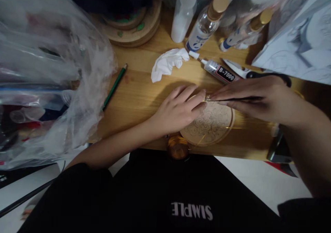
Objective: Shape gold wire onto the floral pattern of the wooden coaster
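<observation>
A round, pale wooden disc point(217, 120) with a drawn floral scroll pattern lies at the table's front edge. My left hand point(178, 108) rests over its upper left side, the fingertips closed around a bit of gold wire point(204, 98). From the right, my right hand point(269, 96) grips dark, slim tweezers point(240, 99), whose tips meet the wire close to my left fingertips. What exactly the tips hold is too small to tell. More gold strands cross the disc's lower part. Beside the disc, at its lower left, is a spool of gold wire point(178, 146).
Beyond my hands lie a B-7000 glue tube point(222, 72), scissors point(239, 69) and a crumpled tissue point(168, 64). Bottles point(204, 27) stand behind. A green pencil point(115, 86) lies left, near a large plastic bag point(85, 60). A dark object point(280, 146) sits by my right forearm.
</observation>
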`<state>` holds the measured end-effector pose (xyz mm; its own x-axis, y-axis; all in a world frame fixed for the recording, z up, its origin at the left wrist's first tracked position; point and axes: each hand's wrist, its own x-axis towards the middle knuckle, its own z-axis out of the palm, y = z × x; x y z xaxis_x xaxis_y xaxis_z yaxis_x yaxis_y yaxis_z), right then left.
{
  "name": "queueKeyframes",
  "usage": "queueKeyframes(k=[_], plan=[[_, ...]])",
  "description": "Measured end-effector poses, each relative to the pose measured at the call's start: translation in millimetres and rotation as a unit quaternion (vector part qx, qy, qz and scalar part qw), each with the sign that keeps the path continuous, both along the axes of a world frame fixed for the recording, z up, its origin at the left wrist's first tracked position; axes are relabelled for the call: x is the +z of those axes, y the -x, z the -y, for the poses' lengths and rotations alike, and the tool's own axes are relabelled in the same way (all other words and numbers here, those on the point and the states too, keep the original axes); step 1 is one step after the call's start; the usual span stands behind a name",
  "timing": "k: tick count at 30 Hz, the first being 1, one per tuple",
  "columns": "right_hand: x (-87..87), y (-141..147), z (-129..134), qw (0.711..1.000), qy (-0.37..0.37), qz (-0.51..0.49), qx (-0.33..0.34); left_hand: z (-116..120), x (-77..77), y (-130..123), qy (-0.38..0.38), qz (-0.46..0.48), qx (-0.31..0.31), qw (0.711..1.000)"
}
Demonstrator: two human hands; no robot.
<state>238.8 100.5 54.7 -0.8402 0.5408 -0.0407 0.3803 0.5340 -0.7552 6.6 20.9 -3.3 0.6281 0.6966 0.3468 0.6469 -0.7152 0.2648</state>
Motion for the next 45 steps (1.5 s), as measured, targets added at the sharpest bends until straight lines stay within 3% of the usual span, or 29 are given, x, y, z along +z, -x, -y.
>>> queueKeyframes(k=[8,20,26,34,45], plan=[[-3.5,2.5,7.5,0.998,-0.02,-0.028,-0.044,-1.0,1.3,0.4,-0.003,-0.006,-0.001,1.0],[-7.8,1.8,17.4,0.986,0.057,-0.007,-0.155,0.0,-1.8,0.0,0.032,-0.006,-0.012,0.999],[-9.4,3.3,23.6,0.98,0.044,0.003,-0.196,-0.1,-2.6,-1.7,0.018,-0.004,0.006,1.0],[-10.7,-4.9,22.1,0.991,0.031,-0.027,-0.13,0.3,-0.3,-2.3,0.0,-0.003,0.015,1.0],[-12.6,-8.2,22.4,0.99,0.038,-0.034,-0.132,3.2,-0.8,-4.3,0.001,-0.013,0.018,1.0]])
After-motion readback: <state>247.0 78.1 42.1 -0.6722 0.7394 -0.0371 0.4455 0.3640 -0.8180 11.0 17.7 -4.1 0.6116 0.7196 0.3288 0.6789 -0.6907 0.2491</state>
